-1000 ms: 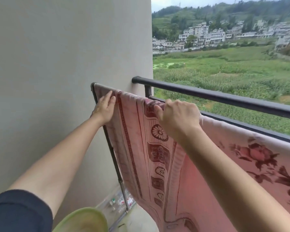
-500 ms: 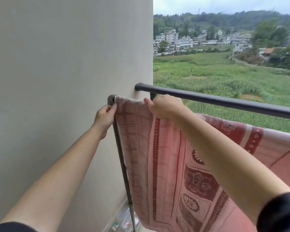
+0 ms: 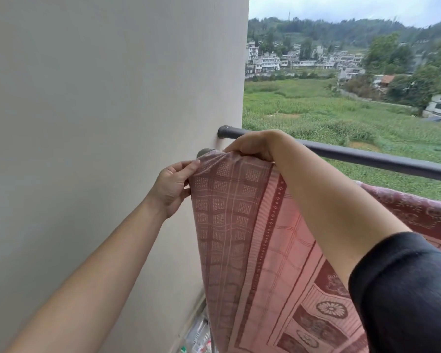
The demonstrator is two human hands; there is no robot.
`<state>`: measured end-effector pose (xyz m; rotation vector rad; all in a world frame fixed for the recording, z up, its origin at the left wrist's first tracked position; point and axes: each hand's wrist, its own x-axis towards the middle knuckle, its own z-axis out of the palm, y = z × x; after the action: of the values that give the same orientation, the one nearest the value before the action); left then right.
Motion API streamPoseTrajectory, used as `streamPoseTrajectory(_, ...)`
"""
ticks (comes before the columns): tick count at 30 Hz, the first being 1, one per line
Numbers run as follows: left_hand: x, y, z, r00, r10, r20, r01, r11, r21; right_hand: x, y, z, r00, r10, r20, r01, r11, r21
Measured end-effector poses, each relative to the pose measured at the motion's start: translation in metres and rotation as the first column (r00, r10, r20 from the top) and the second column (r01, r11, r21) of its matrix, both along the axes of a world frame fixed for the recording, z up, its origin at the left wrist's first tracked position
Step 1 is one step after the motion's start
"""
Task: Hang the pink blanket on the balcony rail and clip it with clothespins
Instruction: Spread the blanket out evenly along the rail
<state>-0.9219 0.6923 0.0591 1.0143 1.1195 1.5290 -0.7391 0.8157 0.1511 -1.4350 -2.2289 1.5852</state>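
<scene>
The pink blanket [image 3: 239, 225] hangs over a grey rail end [image 3: 203, 152] beside the wall [image 3: 99, 123]. The left hand [image 3: 172, 188] pinches the blanket's edge at 9 o'clock. The right hand [image 3: 255, 146] grips the top fold at 12 o'clock. The dark balcony rail [image 3: 367, 159] runs toward 3 o'clock.

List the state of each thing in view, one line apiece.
pink blanket: draped over the inner rail, hanging down; no clothespin visible on it
left hand: pinches the blanket's edge by the wall
right hand: grips the blanket's top fold
inner rail: covered by the blanket except its grey end
outer rail: bare, running out from the wall
</scene>
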Motion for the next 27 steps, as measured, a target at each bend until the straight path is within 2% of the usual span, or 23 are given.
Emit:
streamPoseTrajectory(3,-0.008,0.006,0.005,0.998,-0.037,0.046,0.036,0.999,0.030,0.004,0.000,0.009,0.999,0.023,-0.033,-0.024,0.999,-0.030)
streamPoseTrajectory(4,-0.009,0.007,0.009,0.998,-0.028,0.050,0.026,0.999,0.046,0.000,-0.004,0.015,0.999,0.033,0.002,-0.033,0.997,0.063)
streamPoseTrajectory(5,-0.008,0.008,0.013,0.998,-0.009,0.056,0.006,0.998,0.063,-0.006,-0.005,0.021,0.999,0.013,0.048,-0.023,0.973,0.229)
streamPoseTrajectory(6,-0.009,0.010,0.018,0.996,0.028,0.079,-0.035,0.996,0.081,-0.016,-0.005,0.026,0.995,-0.039,0.096,-0.007,0.899,0.438)
streamPoseTrajectory(7,-0.010,0.012,0.022,0.989,0.082,0.123,-0.094,0.991,0.096,-0.029,-0.006,0.028,0.992,-0.090,0.085,0.017,0.780,0.625)
streamPoseTrajectory(9,-0.021,0.018,0.024,0.945,0.242,0.220,-0.267,0.959,0.093,-0.058,-0.011,0.027,0.993,-0.117,-0.021,0.087,0.598,0.796)
streamPoseTrajectory(10,-0.027,0.022,0.020,0.915,0.340,0.219,-0.362,0.929,0.072,-0.070,-0.013,0.022,0.994,-0.111,0.015,0.050,0.559,0.828)
streamPoseTrajectory(11,-0.034,0.025,0.011,0.888,0.433,0.157,-0.444,0.895,0.039,-0.077,-0.016,0.015,0.991,-0.095,0.097,-0.026,0.564,0.826)
streamPoseTrajectory(13,-0.043,0.027,-0.013,0.864,0.501,-0.050,-0.503,0.863,-0.047,-0.081,-0.022,0.004,0.952,-0.086,0.293,-0.161,0.674,0.721)
streamPoseTrajectory(15,-0.040,0.026,-0.033,0.884,0.412,-0.222,-0.444,0.887,-0.125,-0.070,-0.028,-0.001,0.927,-0.096,0.361,-0.204,0.679,0.705)
streamPoseTrajectory(17,-0.031,0.028,-0.035,0.847,0.402,-0.349,-0.464,0.879,-0.114,-0.054,-0.030,0.002,0.926,-0.126,0.355,-0.184,0.671,0.718)
streamPoseTrajectory(20,-0.014,0.029,-0.006,0.629,0.577,-0.521,-0.643,0.763,0.069,-0.020,-0.032,0.006,0.940,-0.188,0.283,-0.085,0.676,0.732)
streamPoseTrajectory(21,-0.008,0.029,0.005,0.562,0.606,-0.564,-0.640,0.750,0.168,-0.006,-0.034,0.007,0.948,-0.198,0.249,-0.054,0.673,0.738)
streamPoseTrajectory(23,0.008,0.029,0.022,0.445,0.622,-0.645,-0.507,0.768,0.391,0.021,-0.040,0.008,0.940,-0.247,0.236,-0.030,0.630,0.776)
streamPoseTrajectory(25,0.027,0.027,0.033,0.282,0.644,-0.711,-0.291,0.764,0.576,0.049,-0.049,0.006,0.930,-0.299,0.214,-0.001,0.578,0.816)
streamPoseTrajectory(27,0.050,0.023,0.034,0.137,0.616,-0.776,-0.090,0.788,0.610,0.075,-0.062,0.003,0.912,-0.360,0.198,0.011,0.504,0.864)
